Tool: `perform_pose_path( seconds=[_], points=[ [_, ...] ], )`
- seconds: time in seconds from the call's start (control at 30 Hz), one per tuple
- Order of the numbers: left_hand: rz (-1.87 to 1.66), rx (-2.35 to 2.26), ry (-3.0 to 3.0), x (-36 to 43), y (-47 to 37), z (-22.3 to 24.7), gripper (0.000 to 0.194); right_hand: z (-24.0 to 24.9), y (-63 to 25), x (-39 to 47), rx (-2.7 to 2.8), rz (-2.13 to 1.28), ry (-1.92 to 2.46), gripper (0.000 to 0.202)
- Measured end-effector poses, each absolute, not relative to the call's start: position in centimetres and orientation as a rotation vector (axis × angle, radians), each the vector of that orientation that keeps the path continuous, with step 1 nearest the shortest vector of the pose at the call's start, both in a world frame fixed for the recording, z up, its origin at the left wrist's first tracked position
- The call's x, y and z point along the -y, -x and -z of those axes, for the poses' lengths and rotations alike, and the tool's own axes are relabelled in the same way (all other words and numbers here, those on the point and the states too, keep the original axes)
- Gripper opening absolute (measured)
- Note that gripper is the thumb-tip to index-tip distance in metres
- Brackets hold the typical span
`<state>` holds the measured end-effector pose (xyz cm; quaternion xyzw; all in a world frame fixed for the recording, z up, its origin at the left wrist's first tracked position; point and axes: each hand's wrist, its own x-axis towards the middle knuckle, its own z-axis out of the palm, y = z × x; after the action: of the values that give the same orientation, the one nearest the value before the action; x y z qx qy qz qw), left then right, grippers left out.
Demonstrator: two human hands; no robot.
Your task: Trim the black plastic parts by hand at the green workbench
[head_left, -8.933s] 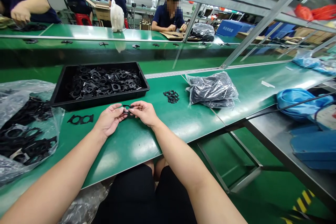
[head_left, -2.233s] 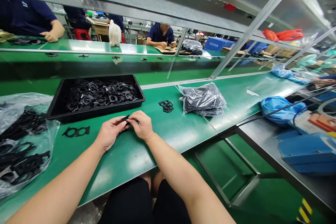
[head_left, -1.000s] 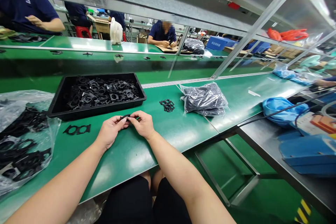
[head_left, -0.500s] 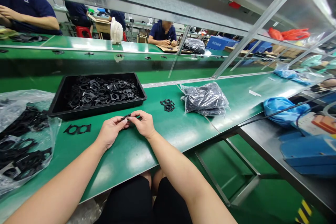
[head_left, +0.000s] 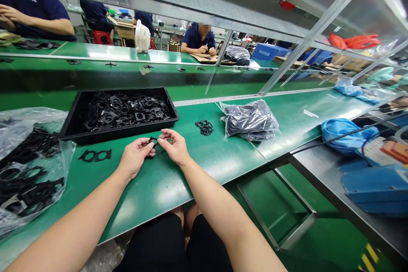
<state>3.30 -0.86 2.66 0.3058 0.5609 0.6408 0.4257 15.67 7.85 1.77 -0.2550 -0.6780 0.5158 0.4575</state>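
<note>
My left hand (head_left: pixel 135 158) is closed, pinching a small black plastic part (head_left: pixel 153 139) between thumb and fingers above the green bench. At the part's right end, my right hand (head_left: pixel 175 148) has its thumb and fingertips on it, the fingers loosely curled. Fingers hide much of the part. Left of my hands lies a flat black frame with two round openings (head_left: pixel 94 155). Just behind them stands a black tray (head_left: pixel 127 132) heaped with black ring-shaped plastic parts (head_left: pixel 127 110). A small cluster of black ring parts (head_left: pixel 204 127) rests on the bench to the right.
An open clear bag (head_left: pixel 32 174) of black parts fills the left side. A sealed plastic bag (head_left: pixel 249 120) of dark parts lies right of centre. A metal post (head_left: pixel 287 59) rises behind it. Co-workers sit across a line carrying spaced black parts; a white fan (head_left: pixel 142 36) stands there.
My right hand's fingers have lifted and loosened a little, so more of the black part shows between my hands. My left hand has hardly moved.
</note>
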Motion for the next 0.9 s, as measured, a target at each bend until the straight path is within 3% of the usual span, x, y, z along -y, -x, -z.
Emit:
perform_pose_path(
  seconds=[0.33, 0.43, 0.63, 0.73, 0.9],
  points=[
    [-1.561, -1.333, -0.712, 1.0, -3.7, -2.8, 0.039, -2.2, -16.1, -7.2, 1.850, -0.845, 0.650, 0.017],
    [-1.574, -1.343, -0.711, 0.9, -3.6, -2.6, 0.038, -2.2, -15.9, -7.2, 1.777, -1.008, 0.673, 0.019],
    [-1.503, -1.366, -0.774, 1.0, -3.7, -2.5, 0.036, -2.3, -15.7, -7.9, 1.456, -1.721, 0.627, 0.042],
    [-1.533, -1.475, -0.829, 0.9, -3.4, -2.1, 0.035, -2.4, -15.6, -8.0, 1.394, -1.796, 0.624, 0.047],
    [-1.592, -1.956, -1.329, 1.1, -2.6, -1.8, 0.018, -2.4, -15.6, -7.7, 1.528, -1.820, 0.699, 0.038]
  ],
)
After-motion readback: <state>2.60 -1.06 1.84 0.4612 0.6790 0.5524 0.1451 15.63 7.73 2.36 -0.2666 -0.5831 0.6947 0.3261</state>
